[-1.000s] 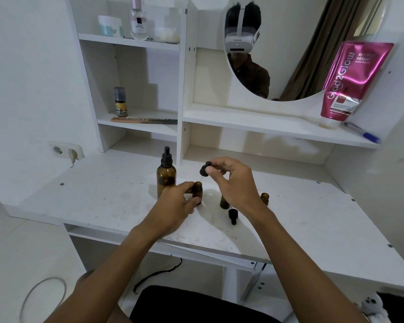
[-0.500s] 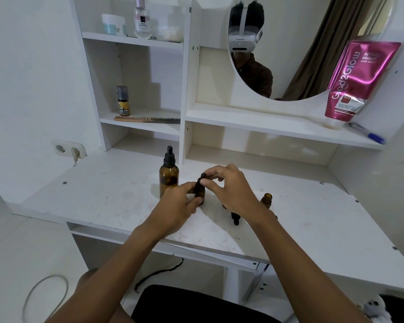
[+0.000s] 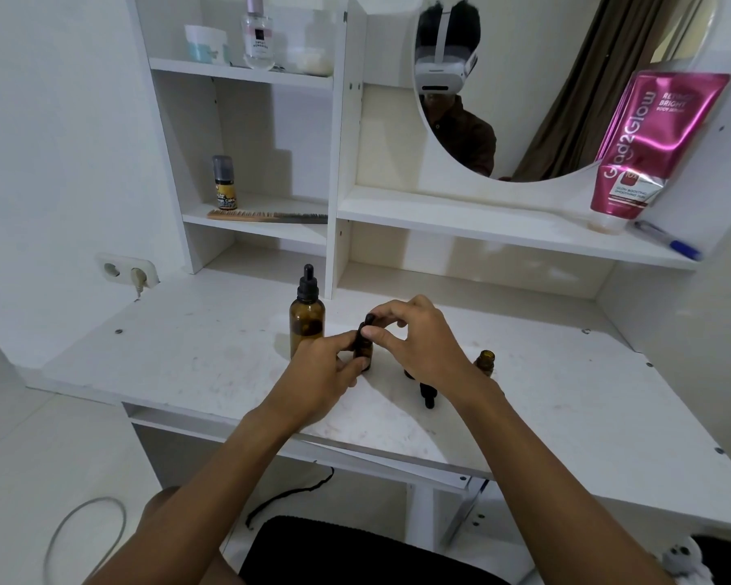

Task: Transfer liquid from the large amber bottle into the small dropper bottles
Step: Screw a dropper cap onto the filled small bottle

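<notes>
Head view. The right hand (image 3: 423, 344), which a second ago held the dropper cap (image 3: 367, 325) raised clear of the bottle, has brought it down onto the neck of the small dropper bottle (image 3: 364, 352); thumb and fingertips are pinched on the cap. The left hand (image 3: 326, 373) is closed around the bottle body, holding it upright on the desk (image 3: 186, 356) near the middle, towards the front edge. Judgement: this bottle is being capped, so its fill step appears complete.

The large amber bottle (image 3: 307, 318) stands capped just behind the left hand, towards the back edge. An uncapped small bottle (image 3: 486, 361) stands just right of the right wrist; a loose dropper cap (image 3: 428, 394) lies below the right hand. Another bottle behind the right hand is mostly hidden. The open bottle sits close to the right forearm and could be knocked
</notes>
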